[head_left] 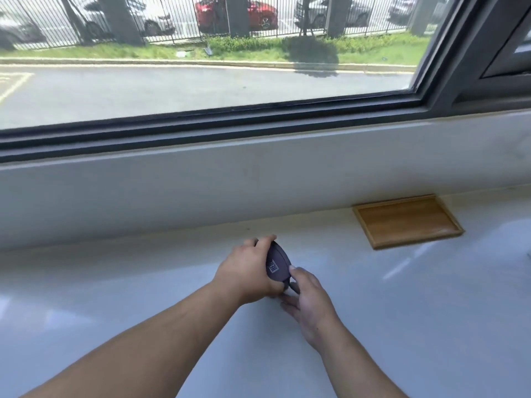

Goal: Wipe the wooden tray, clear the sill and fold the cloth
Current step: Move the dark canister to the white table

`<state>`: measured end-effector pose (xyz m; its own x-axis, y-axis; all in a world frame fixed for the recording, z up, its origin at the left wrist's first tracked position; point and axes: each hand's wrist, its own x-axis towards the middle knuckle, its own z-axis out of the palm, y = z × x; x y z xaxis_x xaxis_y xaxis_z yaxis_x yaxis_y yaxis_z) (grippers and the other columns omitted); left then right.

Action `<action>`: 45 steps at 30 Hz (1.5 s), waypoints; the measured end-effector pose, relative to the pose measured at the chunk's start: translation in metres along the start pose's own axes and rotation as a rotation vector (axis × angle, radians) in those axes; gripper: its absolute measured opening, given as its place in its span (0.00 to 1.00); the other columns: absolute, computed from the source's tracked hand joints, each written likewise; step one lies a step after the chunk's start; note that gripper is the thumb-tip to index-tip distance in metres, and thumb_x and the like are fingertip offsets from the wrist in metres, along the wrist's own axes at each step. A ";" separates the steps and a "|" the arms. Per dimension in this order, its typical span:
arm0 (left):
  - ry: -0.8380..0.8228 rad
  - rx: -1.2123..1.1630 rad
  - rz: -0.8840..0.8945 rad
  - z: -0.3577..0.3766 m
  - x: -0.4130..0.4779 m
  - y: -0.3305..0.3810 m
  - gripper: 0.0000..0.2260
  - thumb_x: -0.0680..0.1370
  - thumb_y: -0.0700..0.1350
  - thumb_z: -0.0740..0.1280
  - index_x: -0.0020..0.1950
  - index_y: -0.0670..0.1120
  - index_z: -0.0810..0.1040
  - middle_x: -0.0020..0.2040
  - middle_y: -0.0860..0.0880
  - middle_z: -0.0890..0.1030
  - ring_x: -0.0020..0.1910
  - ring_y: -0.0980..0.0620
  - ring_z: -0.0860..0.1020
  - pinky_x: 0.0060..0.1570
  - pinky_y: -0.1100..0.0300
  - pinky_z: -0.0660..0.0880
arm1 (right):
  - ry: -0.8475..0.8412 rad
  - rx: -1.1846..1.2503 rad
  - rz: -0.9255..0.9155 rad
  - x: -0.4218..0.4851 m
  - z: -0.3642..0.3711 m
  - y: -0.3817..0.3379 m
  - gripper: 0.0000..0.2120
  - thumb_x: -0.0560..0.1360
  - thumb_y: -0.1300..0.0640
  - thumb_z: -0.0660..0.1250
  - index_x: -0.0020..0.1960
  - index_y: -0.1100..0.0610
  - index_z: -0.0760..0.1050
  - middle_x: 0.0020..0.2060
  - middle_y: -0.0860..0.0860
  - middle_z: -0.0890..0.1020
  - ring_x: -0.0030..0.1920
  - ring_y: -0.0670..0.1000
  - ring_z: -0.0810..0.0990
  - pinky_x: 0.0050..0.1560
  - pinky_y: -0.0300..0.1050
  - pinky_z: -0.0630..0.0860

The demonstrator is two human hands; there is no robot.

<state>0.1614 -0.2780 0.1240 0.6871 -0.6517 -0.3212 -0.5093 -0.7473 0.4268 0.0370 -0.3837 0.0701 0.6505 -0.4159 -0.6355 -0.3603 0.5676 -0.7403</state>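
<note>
Two bare hands meet over the middle of a wide, pale, glossy sill [143, 297], both working on one small object. The left hand [247, 271] wraps around a dark purple oval case [277, 264], fingers curled over its far top edge and thumb underneath, so the case is held up on its edge with its flat face turned to the right. A small pale label with lettering shows on that face; the lettering is too small to read. The right hand [309, 297] comes in from the lower right, its thumb and forefinger pinched together at the lower right rim of the case, on something small and dark there that cannot be made out; its other fingers are loosely curled beneath. Whether the case touches the sill or is lifted just off it cannot be told.

Well apart to the right, the wooden tray [408, 221] lies flat on the sill, its far long edge just beside the low white wall under the window [201, 81]. It is a shallow rectangle with a raised rim, and nothing lies in it. At the far right edge of the view a sliver of some pale object is cut off. Beyond the glass are a road, a grass strip, a black railing fence and parked cars.
</note>
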 end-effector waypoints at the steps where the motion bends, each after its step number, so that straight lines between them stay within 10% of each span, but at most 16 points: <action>1: 0.022 -0.014 -0.033 -0.010 -0.015 -0.013 0.49 0.62 0.64 0.74 0.81 0.59 0.59 0.72 0.51 0.73 0.69 0.46 0.73 0.62 0.49 0.77 | -0.036 -0.015 0.002 -0.007 0.015 0.002 0.16 0.81 0.49 0.67 0.63 0.58 0.75 0.38 0.47 0.88 0.47 0.59 0.86 0.53 0.50 0.79; 13: 0.390 -0.181 -0.434 -0.092 -0.327 -0.230 0.53 0.56 0.61 0.76 0.79 0.64 0.57 0.70 0.53 0.74 0.67 0.50 0.73 0.58 0.50 0.79 | -0.506 -0.332 0.115 -0.183 0.267 0.115 0.22 0.77 0.46 0.75 0.67 0.52 0.75 0.60 0.58 0.83 0.57 0.63 0.87 0.68 0.60 0.77; 22: 0.687 -0.211 -0.732 -0.125 -0.660 -0.375 0.52 0.57 0.64 0.76 0.78 0.65 0.57 0.69 0.55 0.74 0.67 0.51 0.74 0.57 0.51 0.78 | -0.937 -0.582 0.090 -0.392 0.473 0.270 0.28 0.65 0.39 0.79 0.60 0.51 0.83 0.52 0.52 0.90 0.53 0.58 0.89 0.63 0.56 0.79; 27: 0.796 -0.215 -0.903 -0.120 -0.804 -0.422 0.49 0.58 0.67 0.75 0.77 0.67 0.57 0.71 0.55 0.74 0.67 0.49 0.74 0.56 0.50 0.79 | -1.137 -0.702 0.114 -0.494 0.545 0.349 0.14 0.68 0.37 0.77 0.47 0.43 0.89 0.53 0.52 0.89 0.52 0.56 0.90 0.62 0.54 0.82; 45: 0.777 -0.341 -1.386 -0.082 -0.976 -0.535 0.49 0.58 0.72 0.72 0.76 0.63 0.62 0.70 0.54 0.74 0.63 0.50 0.78 0.58 0.51 0.79 | -1.358 -0.986 0.148 -0.585 0.700 0.522 0.18 0.69 0.40 0.74 0.53 0.51 0.85 0.44 0.52 0.90 0.48 0.60 0.89 0.51 0.49 0.86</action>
<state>-0.1946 0.7684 0.2787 0.6318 0.7580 -0.1622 0.7488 -0.5427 0.3805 -0.0633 0.6531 0.2087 0.4505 0.7648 -0.4606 -0.3763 -0.3052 -0.8748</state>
